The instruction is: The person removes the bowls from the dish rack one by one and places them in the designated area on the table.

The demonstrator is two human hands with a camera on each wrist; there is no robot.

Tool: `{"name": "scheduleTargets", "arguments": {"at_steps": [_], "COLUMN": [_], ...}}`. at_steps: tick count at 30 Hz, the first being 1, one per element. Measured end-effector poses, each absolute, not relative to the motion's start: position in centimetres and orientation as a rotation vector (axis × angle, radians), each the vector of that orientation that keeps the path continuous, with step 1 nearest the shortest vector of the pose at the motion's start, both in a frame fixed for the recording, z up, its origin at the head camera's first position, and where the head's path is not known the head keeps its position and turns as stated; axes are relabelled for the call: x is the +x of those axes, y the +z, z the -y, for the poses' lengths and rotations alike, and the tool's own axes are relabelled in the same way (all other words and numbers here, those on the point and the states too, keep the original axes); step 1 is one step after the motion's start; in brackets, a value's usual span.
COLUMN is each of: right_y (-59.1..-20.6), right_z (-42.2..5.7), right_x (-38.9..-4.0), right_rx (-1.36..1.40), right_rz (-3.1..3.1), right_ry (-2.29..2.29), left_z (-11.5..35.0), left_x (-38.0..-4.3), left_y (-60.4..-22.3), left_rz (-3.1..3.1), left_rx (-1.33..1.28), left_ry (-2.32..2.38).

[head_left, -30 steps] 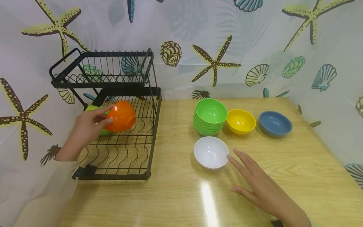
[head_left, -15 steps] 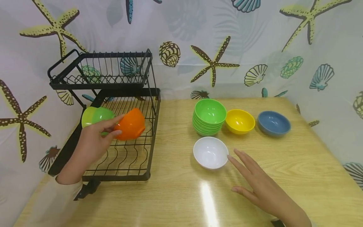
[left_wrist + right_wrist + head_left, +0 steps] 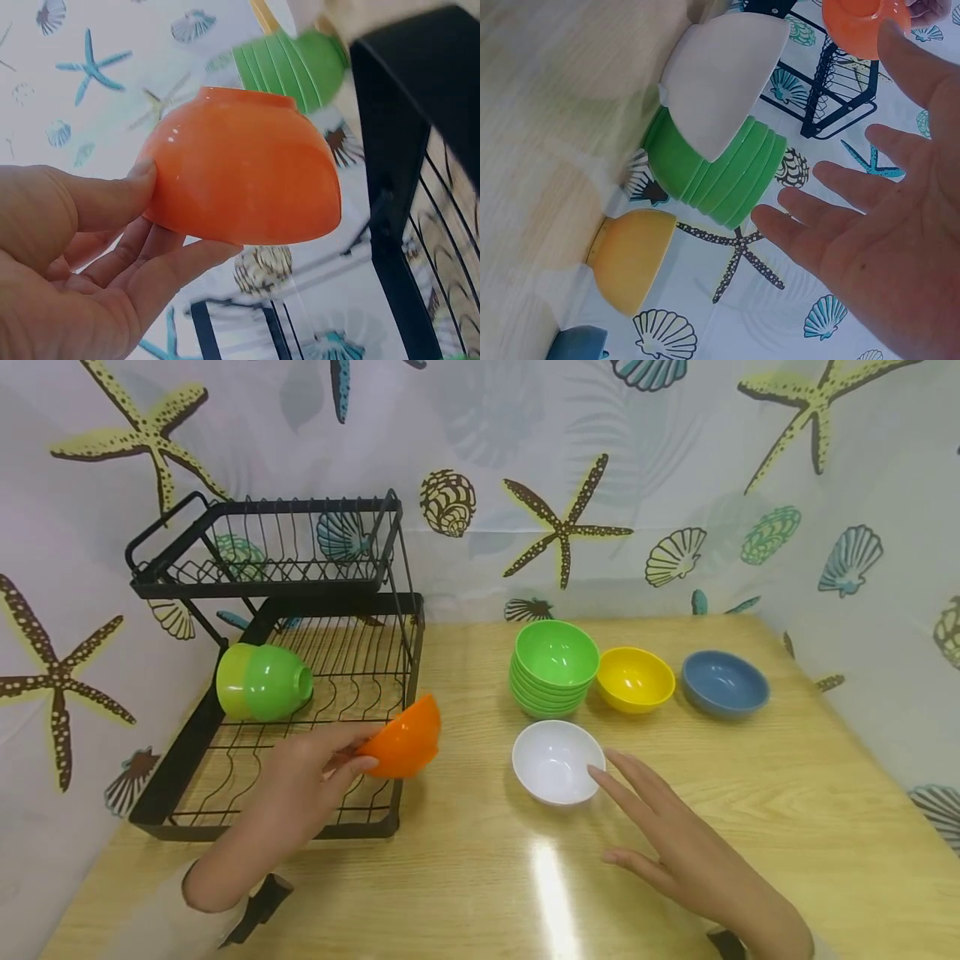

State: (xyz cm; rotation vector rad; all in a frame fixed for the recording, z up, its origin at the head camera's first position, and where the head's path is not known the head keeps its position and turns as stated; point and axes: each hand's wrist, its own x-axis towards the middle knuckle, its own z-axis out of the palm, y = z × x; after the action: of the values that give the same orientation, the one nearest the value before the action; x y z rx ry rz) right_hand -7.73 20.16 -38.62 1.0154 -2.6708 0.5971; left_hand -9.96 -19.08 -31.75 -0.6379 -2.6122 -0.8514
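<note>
In the head view my left hand (image 3: 311, 785) pinches an orange bowl (image 3: 407, 739) by its rim, in the air over the right edge of the black dish rack (image 3: 300, 833). The left wrist view shows thumb and fingers on either side of that tilted bowl (image 3: 244, 169). My right hand (image 3: 686, 839) hovers with spread, straight fingers beside the white bowl (image 3: 557, 764); whether a fingertip touches its rim I cannot tell. In the right wrist view the palm (image 3: 900, 247) holds nothing. Green bowls (image 3: 273, 683) lie on their side in the rack.
Behind the white bowl stands a stack of several green bowls (image 3: 557, 664). To its right are a yellow bowl (image 3: 635, 681) and a blue bowl (image 3: 724, 683). The rack's upper tier (image 3: 262, 585) overhangs its back. A patterned cloth (image 3: 480, 560) hangs behind the wooden table (image 3: 465, 877).
My left hand has carried the orange bowl right and toward me, from beside the racked green bowls to the rack's right edge. The right hand has shifted only slightly left.
</note>
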Motion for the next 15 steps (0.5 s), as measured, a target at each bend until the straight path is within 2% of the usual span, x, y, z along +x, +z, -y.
{"name": "scheduleTargets", "arguments": {"at_steps": [15], "right_y": [-37.6], "right_z": [-17.7], "right_x": [-7.9], "right_rx": [1.131], "right_rz": [2.579], "right_ry": [0.628], "left_z": [14.9], "left_x": [-8.4], "left_y": [-33.8], "left_rz": [2.311], "left_rx": [-1.156], "left_ry": [-0.790]}}
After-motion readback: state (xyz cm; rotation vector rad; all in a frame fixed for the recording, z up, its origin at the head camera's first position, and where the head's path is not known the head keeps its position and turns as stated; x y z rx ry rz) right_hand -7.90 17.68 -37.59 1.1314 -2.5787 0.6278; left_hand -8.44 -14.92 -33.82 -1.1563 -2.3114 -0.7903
